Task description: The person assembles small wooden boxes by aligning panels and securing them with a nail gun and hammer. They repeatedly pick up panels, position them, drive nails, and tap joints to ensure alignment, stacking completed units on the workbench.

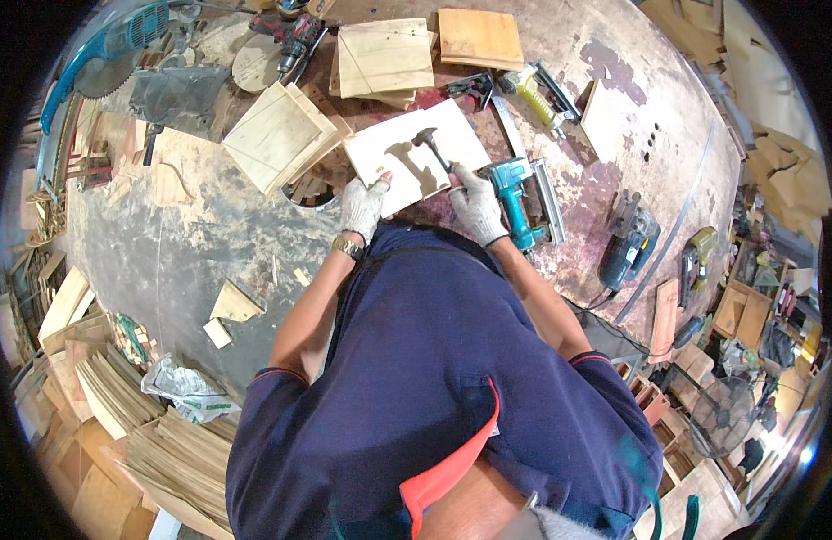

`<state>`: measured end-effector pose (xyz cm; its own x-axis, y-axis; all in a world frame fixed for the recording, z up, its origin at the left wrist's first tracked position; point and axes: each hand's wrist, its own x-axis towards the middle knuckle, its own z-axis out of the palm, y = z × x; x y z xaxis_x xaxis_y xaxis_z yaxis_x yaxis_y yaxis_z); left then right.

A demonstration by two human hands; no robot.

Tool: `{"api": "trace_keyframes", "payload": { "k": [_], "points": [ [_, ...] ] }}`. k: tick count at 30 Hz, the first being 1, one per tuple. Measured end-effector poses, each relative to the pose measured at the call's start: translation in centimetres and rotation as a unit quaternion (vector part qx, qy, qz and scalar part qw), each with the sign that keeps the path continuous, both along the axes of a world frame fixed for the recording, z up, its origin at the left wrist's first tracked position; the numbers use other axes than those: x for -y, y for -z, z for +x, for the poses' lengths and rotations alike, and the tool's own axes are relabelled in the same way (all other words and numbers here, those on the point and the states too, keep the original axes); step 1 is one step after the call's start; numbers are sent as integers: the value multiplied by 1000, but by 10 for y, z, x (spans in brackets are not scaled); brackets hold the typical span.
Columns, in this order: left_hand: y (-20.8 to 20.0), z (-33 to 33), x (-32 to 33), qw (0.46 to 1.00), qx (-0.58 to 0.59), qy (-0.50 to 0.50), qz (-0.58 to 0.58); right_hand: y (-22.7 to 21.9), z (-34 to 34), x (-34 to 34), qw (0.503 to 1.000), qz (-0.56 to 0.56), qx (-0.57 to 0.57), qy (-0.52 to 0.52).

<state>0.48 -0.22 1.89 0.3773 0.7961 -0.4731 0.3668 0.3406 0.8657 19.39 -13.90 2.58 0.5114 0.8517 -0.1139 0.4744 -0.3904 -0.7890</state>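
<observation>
A pale, light-coloured wooden board (387,144) lies in front of me on the worktable. My left hand (363,207), in a white knit glove, is closed on its near left edge with the thumb on top. In my right hand (477,209), also gloved, is a hammer (426,138); its dark head is raised over the board and casts a shadow there. A small brownish spot shows on the board near my left thumb. Just right of my right hand lies a teal nail gun (517,205), close to my fingers.
Stacked square wooden boards (276,135) stand left of the work, with more boards (384,58) behind. A yellow-green nail gun (535,97) lies beyond. An angle grinder (629,241) rests on the right. A cordless drill (292,40) and a blue circular-blade saw (119,58) are far left.
</observation>
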Motion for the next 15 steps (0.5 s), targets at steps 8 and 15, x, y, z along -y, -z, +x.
{"api": "trace_keyframes", "payload": {
  "k": [8,15],
  "points": [
    [15,1,-3,996,-52,31,70,-28,-1,34,996,78,-8,31],
    [25,-14,-1,987,-113,59,94,-45,-2,40,995,62,-36,63]
  ]
}}
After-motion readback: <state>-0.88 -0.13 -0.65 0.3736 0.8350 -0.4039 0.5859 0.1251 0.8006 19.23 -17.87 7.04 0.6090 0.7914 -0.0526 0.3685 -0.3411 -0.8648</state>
